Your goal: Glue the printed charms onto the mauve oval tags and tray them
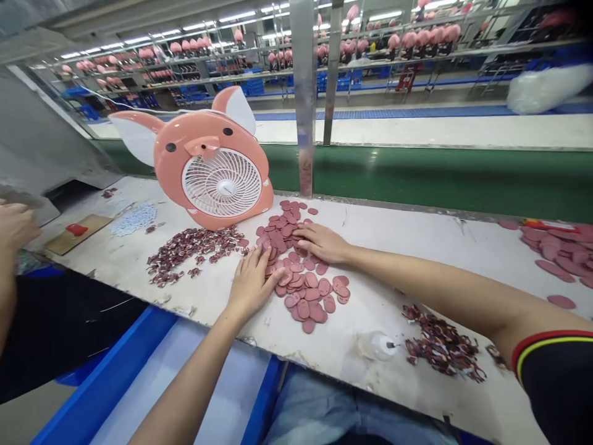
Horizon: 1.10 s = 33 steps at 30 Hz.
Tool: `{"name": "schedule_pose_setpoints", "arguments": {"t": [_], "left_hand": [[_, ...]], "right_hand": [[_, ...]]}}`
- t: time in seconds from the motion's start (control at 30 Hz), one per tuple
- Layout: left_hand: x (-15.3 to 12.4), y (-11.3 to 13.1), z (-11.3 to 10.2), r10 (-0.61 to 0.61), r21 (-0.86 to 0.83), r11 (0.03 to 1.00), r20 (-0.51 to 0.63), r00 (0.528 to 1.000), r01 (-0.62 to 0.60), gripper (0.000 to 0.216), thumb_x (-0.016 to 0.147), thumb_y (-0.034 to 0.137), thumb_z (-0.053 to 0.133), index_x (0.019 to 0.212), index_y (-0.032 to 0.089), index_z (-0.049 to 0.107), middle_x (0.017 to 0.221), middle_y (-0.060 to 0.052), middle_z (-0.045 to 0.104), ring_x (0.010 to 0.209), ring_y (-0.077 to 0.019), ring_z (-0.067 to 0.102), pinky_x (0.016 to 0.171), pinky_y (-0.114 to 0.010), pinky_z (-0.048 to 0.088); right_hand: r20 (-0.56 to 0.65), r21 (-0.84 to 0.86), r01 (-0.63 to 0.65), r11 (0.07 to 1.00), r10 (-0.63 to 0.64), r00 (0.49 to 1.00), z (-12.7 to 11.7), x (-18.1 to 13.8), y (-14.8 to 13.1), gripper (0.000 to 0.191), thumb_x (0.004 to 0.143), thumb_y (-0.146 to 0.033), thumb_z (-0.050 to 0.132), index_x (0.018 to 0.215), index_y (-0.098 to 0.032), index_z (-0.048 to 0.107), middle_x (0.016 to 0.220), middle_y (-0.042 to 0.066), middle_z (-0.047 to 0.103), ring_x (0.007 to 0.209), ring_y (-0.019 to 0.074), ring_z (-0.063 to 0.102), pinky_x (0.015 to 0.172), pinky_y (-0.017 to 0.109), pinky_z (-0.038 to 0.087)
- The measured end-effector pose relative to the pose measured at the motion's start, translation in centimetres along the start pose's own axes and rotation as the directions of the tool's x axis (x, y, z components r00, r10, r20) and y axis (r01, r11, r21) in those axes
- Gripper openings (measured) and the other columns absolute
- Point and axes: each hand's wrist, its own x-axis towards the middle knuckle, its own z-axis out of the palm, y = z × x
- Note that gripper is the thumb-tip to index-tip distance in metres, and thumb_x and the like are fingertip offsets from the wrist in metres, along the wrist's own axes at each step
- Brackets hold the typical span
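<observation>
Pink discs (310,293) are lying in a loose, overlapping heap on the middle of the white surface (398,241), stretching from near its far edge toward its near edge. Both hands are flanking the heap, seemingly to keep the slippery-looking pieces from spreading sideways. The left hand (250,284) is lying palm down and open, fingers a little apart, its fingertips touching the discs on that side; it is not gripping anything visibly. The right hand (324,242) is reaching in from the other side, loosely open with fingers slightly bent over the discs; whether one is caught beneath the fingertips, I cannot tell.

A pig-shaped fan (227,179) is standing by the far edge, its grille facing the near edge, probably so that air can reach whoever is sitting there. Small dark scraps (185,253) are lying in front of it, and similar dark bits (440,343) are gathering toward the near edge on the right, apparently kept apart from the discs. A little bottle (377,345) is sitting beside these, perhaps for easy reach. Below the near edge, a blue bin (111,377) is standing. Another person's hand (16,225) is showing beyond the left end.
</observation>
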Motion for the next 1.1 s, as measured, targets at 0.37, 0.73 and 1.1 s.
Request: {"name": "schedule_pose_setpoints", "arguments": {"t": [0.37,0.73,1.1], "left_hand": [[-2.6,3.1,-0.3,0.067,-0.04,0.997,-0.039,0.997,-0.069,0.06,0.102,0.053,0.038,0.15,0.018,0.047,0.16,-0.016,0.041,0.149,-0.0329,0.034,0.118,-0.058,0.028],[-9.2,6.3,0.3,0.272,-0.092,0.95,-0.226,0.935,-0.298,0.017,0.091,0.031,0.069,0.105,0.03,0.078,0.118,-0.006,0.074,0.112,-0.0299,0.056,0.097,-0.048,0.039],[-14.3,11.4,1.3,0.067,-0.517,0.755,-0.552,0.831,-0.404,0.019,0.097,0.033,0.059,0.098,0.035,0.078,0.088,-0.004,0.059,0.086,-0.0201,0.057,0.078,-0.035,0.05]], "right_hand": [[0.023,0.255,0.032,0.966,-0.039,0.999,-1.0,-4.0,-5.2,0.032,0.101,-0.039,0.054,0.125,-0.018,0.063,0.136,0.01,0.061,0.132,0.0274,0.053,0.114,0.055,0.039],[-0.126,0.39,-0.334,0.858,0.409,0.904,-6.4,-21.3,-11.3,0.059,0.089,-0.062,0.06,0.141,-0.035,0.053,0.142,0.007,0.058,0.125,0.033,0.057,0.101,0.051,0.05],[-0.145,0.771,-0.334,0.542,0.661,0.737,0.6,-21.7,-15.3,0.03,0.082,-0.047,0.073,0.098,-0.026,0.059,0.097,0.007,0.067,0.094,0.0259,0.064,0.085,0.043,0.053]]}}
